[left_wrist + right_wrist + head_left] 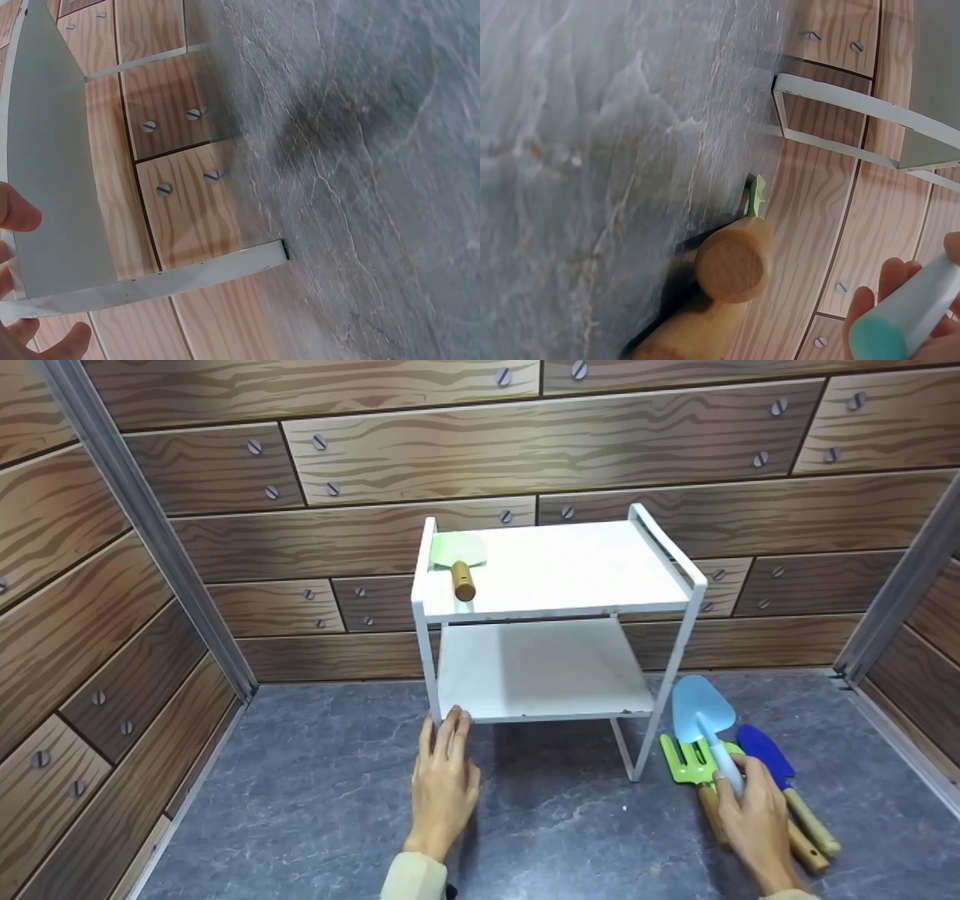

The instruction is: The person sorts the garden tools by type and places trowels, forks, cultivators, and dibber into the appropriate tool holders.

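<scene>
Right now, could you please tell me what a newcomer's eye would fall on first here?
Probably the white two-tier rack near the middle, in front of the wood-patterned wall, with a pale green tool at the left end of its top shelf. Next would come the light blue trowel in the person's right hand, near a green fork and dark blue trowel on the floor right of the rack.

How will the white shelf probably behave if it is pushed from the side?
The white shelf would likely feel stiff, its legs looking straight and rigid. It may slide easily, since the floor looks smooth. The green-bladed tool, lying loose on top, could shift.
</scene>
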### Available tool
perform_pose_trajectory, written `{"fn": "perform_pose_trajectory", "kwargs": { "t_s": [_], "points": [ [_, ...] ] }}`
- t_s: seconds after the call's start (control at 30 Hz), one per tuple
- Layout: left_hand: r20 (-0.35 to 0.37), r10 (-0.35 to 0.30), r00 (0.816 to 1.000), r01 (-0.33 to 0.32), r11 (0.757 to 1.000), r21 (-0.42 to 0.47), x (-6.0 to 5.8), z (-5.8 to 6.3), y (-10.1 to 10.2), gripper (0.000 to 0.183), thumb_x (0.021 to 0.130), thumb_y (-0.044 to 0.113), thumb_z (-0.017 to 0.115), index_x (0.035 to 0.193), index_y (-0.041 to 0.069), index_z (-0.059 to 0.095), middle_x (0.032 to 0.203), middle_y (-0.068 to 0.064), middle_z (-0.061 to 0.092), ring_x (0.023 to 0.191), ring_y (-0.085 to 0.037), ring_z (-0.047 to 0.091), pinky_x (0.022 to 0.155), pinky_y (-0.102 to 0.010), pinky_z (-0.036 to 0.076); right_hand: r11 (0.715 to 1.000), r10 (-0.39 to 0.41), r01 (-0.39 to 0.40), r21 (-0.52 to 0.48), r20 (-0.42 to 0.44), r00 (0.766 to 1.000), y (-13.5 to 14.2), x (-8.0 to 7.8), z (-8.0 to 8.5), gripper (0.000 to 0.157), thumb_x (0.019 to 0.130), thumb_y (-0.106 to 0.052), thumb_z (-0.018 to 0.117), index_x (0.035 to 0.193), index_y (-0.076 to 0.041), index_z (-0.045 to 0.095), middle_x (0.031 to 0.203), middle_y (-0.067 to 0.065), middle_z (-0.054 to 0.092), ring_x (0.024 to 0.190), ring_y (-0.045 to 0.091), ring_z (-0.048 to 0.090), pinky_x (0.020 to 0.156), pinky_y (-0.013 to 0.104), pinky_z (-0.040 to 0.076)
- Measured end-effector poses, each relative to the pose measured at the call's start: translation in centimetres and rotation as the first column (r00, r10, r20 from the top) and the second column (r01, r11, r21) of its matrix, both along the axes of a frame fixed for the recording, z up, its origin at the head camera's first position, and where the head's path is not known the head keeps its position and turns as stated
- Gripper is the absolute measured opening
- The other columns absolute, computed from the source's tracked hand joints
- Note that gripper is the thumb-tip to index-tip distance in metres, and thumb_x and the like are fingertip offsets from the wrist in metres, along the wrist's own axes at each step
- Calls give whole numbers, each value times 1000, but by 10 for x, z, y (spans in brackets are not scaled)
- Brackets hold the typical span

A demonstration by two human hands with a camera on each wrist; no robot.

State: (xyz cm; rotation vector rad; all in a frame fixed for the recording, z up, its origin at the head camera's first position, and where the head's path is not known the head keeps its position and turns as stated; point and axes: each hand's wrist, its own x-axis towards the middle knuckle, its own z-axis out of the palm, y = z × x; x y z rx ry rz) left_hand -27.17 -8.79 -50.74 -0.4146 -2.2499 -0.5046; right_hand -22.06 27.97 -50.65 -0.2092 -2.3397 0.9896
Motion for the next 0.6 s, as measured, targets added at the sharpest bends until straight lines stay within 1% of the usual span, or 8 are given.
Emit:
{"fn": "perform_pose_trajectory", "kwargs": {
  "t_s": [0.1, 0.23, 0.37, 0.6],
  "points": [
    [-5, -2, 1000, 2, 1000, -1, 0, 0, 0, 66, 80, 5, 74, 143, 2, 55, 148, -13, 50, 135, -47, 42, 102, -56, 50, 1000, 0, 0, 11, -56, 998, -2, -1, -1, 31, 92, 4, 62, 121, 11, 56, 108, 29, 59, 95, 42, 56, 79, 50, 41],
    [-11, 0, 1000, 0, 1000, -2, -1, 0, 0, 67, 79, 4, 75, 143, 1, 55, 148, -13, 51, 135, -47, 42, 103, -55, 50, 1000, 0, 3, 30, -106, 994, -3, -3, -3, 30, 90, 6, 64, 119, 11, 58, 104, 27, 60, 89, 40, 55, 75, 47, 39],
    [-11, 1, 1000, -1, 1000, -4, -1, -1, 0, 67, 79, 4, 75, 143, 1, 55, 148, -13, 50, 135, -47, 42, 105, -55, 48, 999, 5, 1, 45, -132, 991, -5, -4, -2, 30, 89, 6, 65, 118, 11, 58, 103, 27, 59, 88, 39, 55, 74, 45, 39],
    [-20, 7, 1000, -8, 1000, -12, -1, -1, 0, 67, 78, 4, 77, 142, 1, 56, 146, -13, 51, 135, -47, 42, 103, -53, 51, 999, 7, 3, 52, -182, 983, -10, -6, 1, 30, 87, 8, 66, 116, 10, 60, 100, 24, 61, 84, 35, 54, 72, 39, 37]
  ]
}}
